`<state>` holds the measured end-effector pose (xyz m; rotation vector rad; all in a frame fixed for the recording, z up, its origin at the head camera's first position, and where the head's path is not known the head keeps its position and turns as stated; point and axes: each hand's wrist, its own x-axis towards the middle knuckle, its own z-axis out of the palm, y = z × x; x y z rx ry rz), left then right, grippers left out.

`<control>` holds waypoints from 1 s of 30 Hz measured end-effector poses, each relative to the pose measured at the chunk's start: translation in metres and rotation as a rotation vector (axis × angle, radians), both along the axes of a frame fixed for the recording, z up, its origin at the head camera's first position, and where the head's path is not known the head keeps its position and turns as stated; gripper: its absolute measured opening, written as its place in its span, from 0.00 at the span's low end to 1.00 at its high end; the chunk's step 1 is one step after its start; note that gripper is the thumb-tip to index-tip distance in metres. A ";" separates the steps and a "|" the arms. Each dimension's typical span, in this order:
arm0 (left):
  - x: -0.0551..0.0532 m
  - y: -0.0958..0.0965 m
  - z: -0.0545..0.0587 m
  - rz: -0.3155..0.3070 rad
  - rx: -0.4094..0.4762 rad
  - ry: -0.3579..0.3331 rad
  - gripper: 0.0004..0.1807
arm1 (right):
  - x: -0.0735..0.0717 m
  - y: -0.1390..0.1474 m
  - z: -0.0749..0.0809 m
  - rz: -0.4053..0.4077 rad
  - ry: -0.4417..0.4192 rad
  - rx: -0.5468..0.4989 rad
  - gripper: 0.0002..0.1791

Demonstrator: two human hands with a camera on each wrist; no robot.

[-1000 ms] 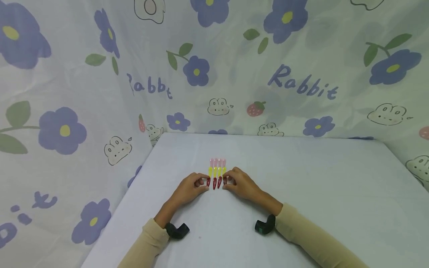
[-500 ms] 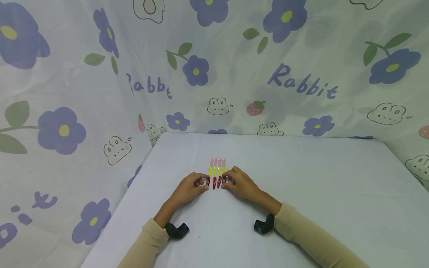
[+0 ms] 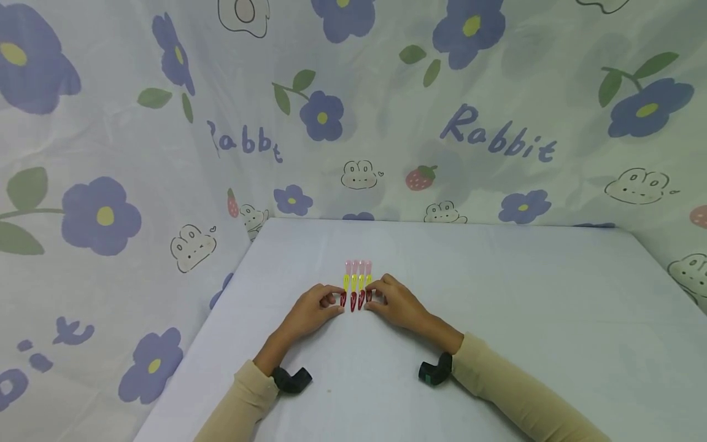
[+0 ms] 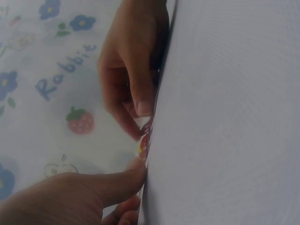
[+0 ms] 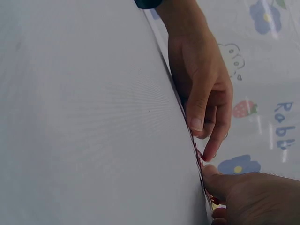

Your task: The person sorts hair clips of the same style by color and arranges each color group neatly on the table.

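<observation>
Small snap hair clips lie on the white table in three rows: pink clips [image 3: 355,266] farthest away, yellow clips [image 3: 354,282] in the middle, red clips [image 3: 353,301] nearest. My left hand [image 3: 312,312] pinches the leftmost red clip [image 3: 343,299] between thumb and forefinger. At the other end of that row, my right hand [image 3: 402,305] has thumb and forefinger on the two ends of the rightmost red clip [image 3: 369,297]. Both hands rest low over the table, facing each other. In the left wrist view the fingers partly cover the red clips [image 4: 145,140].
The white table [image 3: 525,319] stretches out on both sides of the hands. Behind it and on the left hangs a patterned cloth [image 3: 386,123] with flowers and rabbits. A black wrist mount sits on the left wrist [image 3: 293,380] and another on the right wrist [image 3: 436,370].
My right hand has shifted slightly left with the rightmost red clip, closer to the neighbouring red clip. The left hand has stayed in place.
</observation>
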<state>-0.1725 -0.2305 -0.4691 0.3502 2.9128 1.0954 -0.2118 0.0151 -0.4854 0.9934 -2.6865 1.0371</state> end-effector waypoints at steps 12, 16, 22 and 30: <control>-0.001 0.000 -0.001 -0.015 0.007 0.015 0.20 | 0.001 0.001 0.000 -0.006 0.008 0.003 0.20; 0.001 0.000 0.001 -0.013 0.003 0.010 0.20 | 0.001 0.001 0.000 0.003 0.011 -0.008 0.19; 0.000 0.000 -0.001 -0.007 -0.003 0.013 0.19 | 0.003 0.000 0.000 -0.006 0.012 0.000 0.19; 0.001 0.001 0.003 -0.007 0.001 0.000 0.20 | 0.004 0.000 0.003 -0.012 -0.001 -0.004 0.19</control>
